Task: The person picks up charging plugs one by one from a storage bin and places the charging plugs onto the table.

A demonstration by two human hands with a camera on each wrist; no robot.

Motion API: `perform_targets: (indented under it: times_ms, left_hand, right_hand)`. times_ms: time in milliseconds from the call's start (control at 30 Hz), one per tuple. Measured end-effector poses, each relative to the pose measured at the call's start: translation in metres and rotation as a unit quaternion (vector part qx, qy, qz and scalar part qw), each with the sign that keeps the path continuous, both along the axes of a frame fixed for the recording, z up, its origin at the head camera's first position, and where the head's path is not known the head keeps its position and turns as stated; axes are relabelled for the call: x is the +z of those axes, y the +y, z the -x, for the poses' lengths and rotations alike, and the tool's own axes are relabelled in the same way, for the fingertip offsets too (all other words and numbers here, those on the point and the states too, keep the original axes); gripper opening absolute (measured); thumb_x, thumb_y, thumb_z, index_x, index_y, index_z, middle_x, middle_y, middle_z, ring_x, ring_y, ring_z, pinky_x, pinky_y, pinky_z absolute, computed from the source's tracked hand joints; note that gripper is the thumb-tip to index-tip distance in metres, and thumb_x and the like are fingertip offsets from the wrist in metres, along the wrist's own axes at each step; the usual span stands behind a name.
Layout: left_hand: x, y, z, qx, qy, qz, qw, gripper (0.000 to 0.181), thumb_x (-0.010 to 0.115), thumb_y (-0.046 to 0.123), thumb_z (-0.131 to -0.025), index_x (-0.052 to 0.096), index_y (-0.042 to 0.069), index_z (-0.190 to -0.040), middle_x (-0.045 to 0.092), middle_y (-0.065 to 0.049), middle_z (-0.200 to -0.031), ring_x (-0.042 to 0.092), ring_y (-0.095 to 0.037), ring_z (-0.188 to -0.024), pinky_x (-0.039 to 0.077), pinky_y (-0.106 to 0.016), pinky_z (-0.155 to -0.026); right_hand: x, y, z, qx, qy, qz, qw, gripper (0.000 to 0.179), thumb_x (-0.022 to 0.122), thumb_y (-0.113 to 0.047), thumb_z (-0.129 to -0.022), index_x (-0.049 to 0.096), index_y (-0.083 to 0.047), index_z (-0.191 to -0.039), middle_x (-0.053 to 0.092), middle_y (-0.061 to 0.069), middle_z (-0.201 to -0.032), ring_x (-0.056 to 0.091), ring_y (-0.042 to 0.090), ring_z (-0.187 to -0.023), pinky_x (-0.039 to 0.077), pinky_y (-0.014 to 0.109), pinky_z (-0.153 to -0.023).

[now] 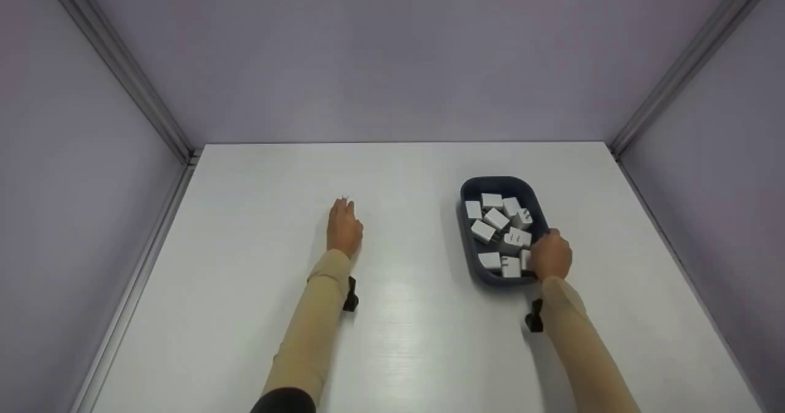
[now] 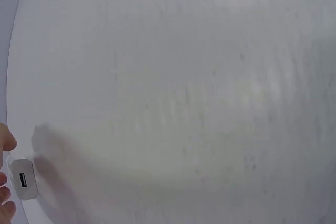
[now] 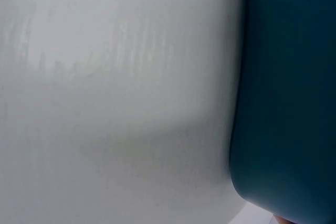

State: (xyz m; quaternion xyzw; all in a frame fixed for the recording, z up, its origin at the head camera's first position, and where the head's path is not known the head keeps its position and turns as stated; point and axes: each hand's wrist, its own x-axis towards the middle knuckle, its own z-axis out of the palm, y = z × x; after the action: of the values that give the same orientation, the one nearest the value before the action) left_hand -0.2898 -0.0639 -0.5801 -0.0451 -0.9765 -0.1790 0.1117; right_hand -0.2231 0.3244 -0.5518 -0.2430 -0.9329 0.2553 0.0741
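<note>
White charger (image 2: 23, 180) and my left hand (image 1: 345, 229) meet near the middle of the table (image 1: 405, 315); my thumb and fingers pinch it by its sides, its USB slot facing back towards my wrist. I cannot tell whether it touches the tabletop. Well apart, to the right, my right hand (image 1: 551, 254) grips the near right edge of a dark blue tub (image 1: 504, 281), with most of its fingers hidden from me. Inside that tub lies a loose heap of white chargers (image 1: 496, 219), turned every which way, some showing their metal prongs. Beige sleeves (image 1: 316, 296) cover both my arms, and a small black device (image 1: 351, 294) hangs at each wrist. Pale walls (image 1: 392, 57) rise behind the table and on both sides of it
</note>
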Motion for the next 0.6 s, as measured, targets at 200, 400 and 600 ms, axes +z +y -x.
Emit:
perform_targets:
  times_ms: [200,400,600]
  left_hand:
    - [0.002,0.015,-0.002,-0.036,0.031,0.013,0.9988,0.042,0.058,0.008,-0.092,0.052,-0.007,-0.131,0.052,-0.023,-0.139,0.044,-0.036,-0.137,0.037,-0.043,-0.115]
    - [0.005,0.031,-0.004,-0.078,0.039,-0.022,0.9959,0.038,0.056,0.005,-0.092,0.054,-0.007,-0.128,0.054,-0.022,-0.137,0.046,-0.034,-0.136,0.036,-0.04,-0.117]
    - [0.01,0.046,-0.007,-0.118,0.06,-0.04,0.9904,0.033,0.057,0.004,-0.091,0.057,-0.005,-0.123,0.057,-0.02,-0.132,0.051,-0.032,-0.131,0.039,-0.036,-0.115]
  right_hand:
    - [0.0,-0.001,0.0,-0.008,-0.004,0.006,0.9999,0.041,0.035,-0.009,-0.098,0.048,0.016,-0.128,0.061,0.039,-0.115,0.062,0.05,-0.107,0.052,0.055,-0.089]
    - [-0.002,0.001,0.001,-0.006,0.001,0.006,1.0,0.042,0.034,-0.01,-0.098,0.049,0.017,-0.127,0.06,0.04,-0.115,0.061,0.051,-0.106,0.051,0.056,-0.089]
    - [-0.003,0.001,0.002,-0.005,0.002,0.008,1.0,0.042,0.034,-0.011,-0.098,0.049,0.016,-0.127,0.06,0.039,-0.114,0.061,0.051,-0.106,0.05,0.057,-0.089]
